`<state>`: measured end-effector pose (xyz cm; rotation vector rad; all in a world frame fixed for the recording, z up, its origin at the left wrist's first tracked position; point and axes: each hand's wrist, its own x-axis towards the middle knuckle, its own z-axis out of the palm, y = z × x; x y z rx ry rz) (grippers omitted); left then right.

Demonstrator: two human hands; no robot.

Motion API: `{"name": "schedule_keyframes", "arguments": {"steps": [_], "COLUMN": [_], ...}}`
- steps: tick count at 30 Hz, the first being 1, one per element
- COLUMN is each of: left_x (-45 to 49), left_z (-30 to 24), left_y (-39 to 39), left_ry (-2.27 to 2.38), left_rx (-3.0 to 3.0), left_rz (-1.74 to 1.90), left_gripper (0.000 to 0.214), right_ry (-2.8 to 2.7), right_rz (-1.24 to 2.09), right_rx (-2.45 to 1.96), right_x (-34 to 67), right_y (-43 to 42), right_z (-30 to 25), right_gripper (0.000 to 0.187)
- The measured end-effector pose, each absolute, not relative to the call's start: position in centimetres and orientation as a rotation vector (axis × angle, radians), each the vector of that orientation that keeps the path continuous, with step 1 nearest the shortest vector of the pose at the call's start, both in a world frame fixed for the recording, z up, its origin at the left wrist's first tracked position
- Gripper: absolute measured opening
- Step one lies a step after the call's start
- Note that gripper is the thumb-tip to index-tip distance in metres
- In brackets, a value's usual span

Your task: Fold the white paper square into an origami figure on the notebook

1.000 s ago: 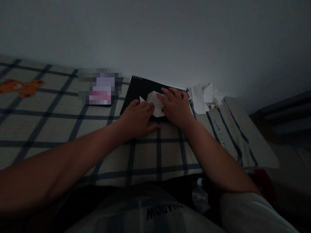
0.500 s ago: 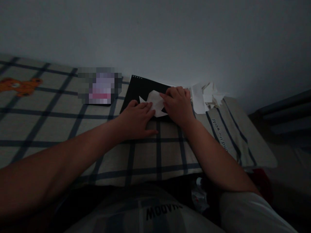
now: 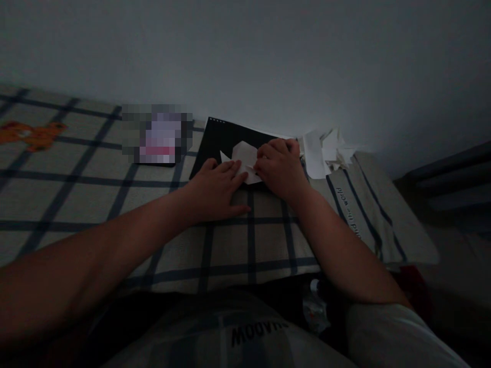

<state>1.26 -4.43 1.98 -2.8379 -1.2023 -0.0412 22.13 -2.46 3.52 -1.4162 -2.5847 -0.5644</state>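
Observation:
A folded piece of white paper (image 3: 243, 157) lies on a black pad (image 3: 220, 140) near the wall. My left hand (image 3: 217, 189) rests flat on the paper's left part, fingers stretched out. My right hand (image 3: 280, 168) is curled over the paper's right edge, its fingers pinched on a fold. Part of the paper is hidden under both hands.
The pad sits on a checked cloth (image 3: 115, 204) with dark lines. A heap of white paper scraps (image 3: 326, 151) lies to the right by the wall. A blurred dark object (image 3: 157, 135) is left of the pad. An orange print (image 3: 32, 134) shows at far left. The cloth's edge drops off at right.
My right hand has gone from lying flat on the paper to curling over its right edge and pinching it. The left hand has hardly moved.

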Motion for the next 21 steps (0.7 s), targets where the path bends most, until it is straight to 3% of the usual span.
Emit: {"name": "schedule_keyframes", "arguments": {"steps": [21], "left_x": [1.39], "left_z": [2.15], "left_y": [-4.43], "left_ry": [-1.219], "left_rx": [-2.823], "left_rz": [-0.027], "left_gripper": [0.087], "right_ry": [-2.747], "right_rz": [-0.346], "right_rx": [-1.273], "right_x": [23.16], "right_y": [-2.31], "right_z": [3.95], "right_gripper": [0.028]}}
